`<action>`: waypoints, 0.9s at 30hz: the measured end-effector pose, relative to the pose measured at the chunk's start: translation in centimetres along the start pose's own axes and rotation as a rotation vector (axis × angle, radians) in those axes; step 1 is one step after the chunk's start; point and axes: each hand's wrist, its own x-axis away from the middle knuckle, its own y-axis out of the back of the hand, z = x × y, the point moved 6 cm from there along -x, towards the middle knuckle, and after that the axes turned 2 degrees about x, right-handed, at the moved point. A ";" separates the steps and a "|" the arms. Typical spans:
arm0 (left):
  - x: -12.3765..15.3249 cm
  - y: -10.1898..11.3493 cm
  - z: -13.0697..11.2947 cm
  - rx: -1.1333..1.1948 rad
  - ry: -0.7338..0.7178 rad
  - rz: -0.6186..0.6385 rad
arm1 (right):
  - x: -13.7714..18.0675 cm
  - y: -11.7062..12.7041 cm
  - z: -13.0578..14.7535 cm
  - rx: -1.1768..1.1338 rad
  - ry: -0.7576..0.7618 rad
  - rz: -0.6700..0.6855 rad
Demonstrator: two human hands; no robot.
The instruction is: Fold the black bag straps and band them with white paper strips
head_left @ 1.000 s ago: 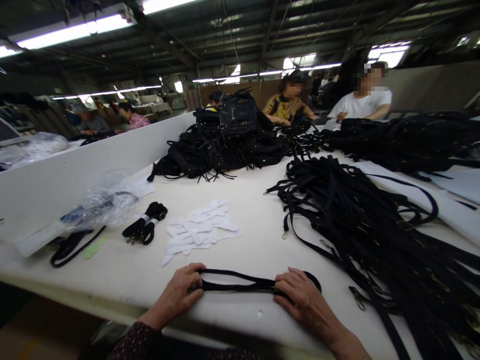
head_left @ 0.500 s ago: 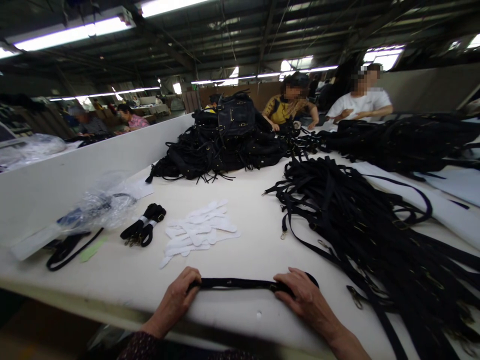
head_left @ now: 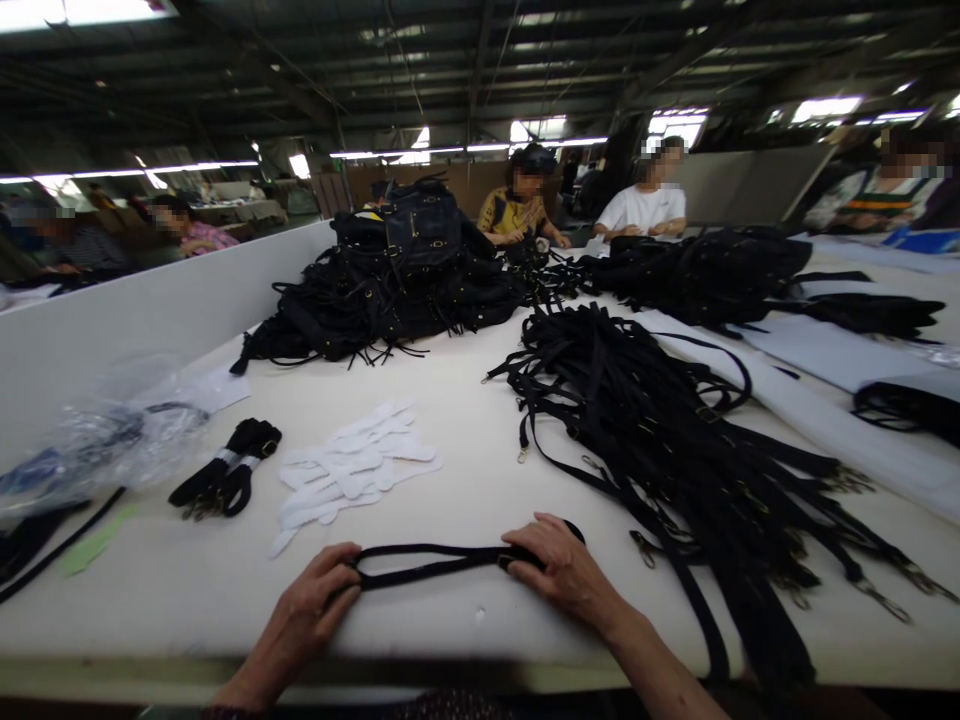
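A folded black strap point(head_left: 431, 563) lies flat near the front edge of the white table point(head_left: 465, 500). My left hand point(head_left: 304, 620) pinches its left end with closed fingers. My right hand point(head_left: 562, 575) presses down on its right end, fingers curled over the strap. A small loop of the strap pokes out beyond my right hand. To the right lies a big heap of black straps with metal clips point(head_left: 675, 440).
White paper tabs point(head_left: 352, 470) lie ahead of my hands. A bundled strap point(head_left: 225, 475) and a clear plastic bag point(head_left: 105, 435) sit at left by a white partition point(head_left: 112, 325). Black bags point(head_left: 397, 275) are piled farther back. Other people sit beyond.
The view has swung to the right, so everything sits further left. The strap between my hands has slackened slightly and its two layers have parted. Both hands keep their hold.
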 end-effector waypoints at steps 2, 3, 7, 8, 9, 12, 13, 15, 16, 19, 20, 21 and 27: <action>-0.2 0.1 -0.1 0.001 -0.009 -0.014 | -0.2 -0.1 0.0 -0.007 -0.017 0.025; -0.2 0.0 -0.1 0.003 -0.017 -0.018 | -0.3 -0.1 0.1 -0.009 -0.025 0.039; -0.2 0.1 0.1 -0.022 -0.038 -0.036 | -0.4 0.2 0.4 -0.020 -0.063 0.052; -0.1 0.3 0.1 -0.041 -0.027 -0.049 | -0.4 0.2 0.5 -0.021 -0.069 0.054; -0.1 0.6 -0.1 -0.062 -0.013 -0.060 | -0.4 0.3 0.6 -0.021 -0.071 0.058; -0.4 1.1 -2.2 -0.118 -0.013 -0.024 | -0.2 0.3 0.8 -0.015 -0.065 0.076; -0.7 0.9 -3.3 -0.130 -0.031 0.013 | -0.2 0.2 0.8 -0.012 -0.061 0.080; -1.7 0.0 -5.9 -0.141 -0.075 0.081 | -0.2 0.2 0.7 -0.007 -0.053 0.087; -2.3 -0.7 -7.2 -0.144 -0.091 0.095 | -0.2 0.2 0.7 -0.005 -0.049 0.090; -4.6 -3.3 -10.1 -0.149 -0.120 0.081 | -0.2 0.0 0.5 0.005 -0.037 0.094; -5.4 -4.2 -10.6 -0.147 -0.119 0.073 | -0.2 0.0 0.5 0.010 -0.032 0.095; -6.1 -5.1 -11.0 -0.138 -0.112 0.071 | -0.2 -0.1 0.5 0.015 -0.028 0.095; -7.9 -7.1 -11.5 0.041 -0.046 0.139 | 0.3 0.3 0.5 0.020 -0.022 0.093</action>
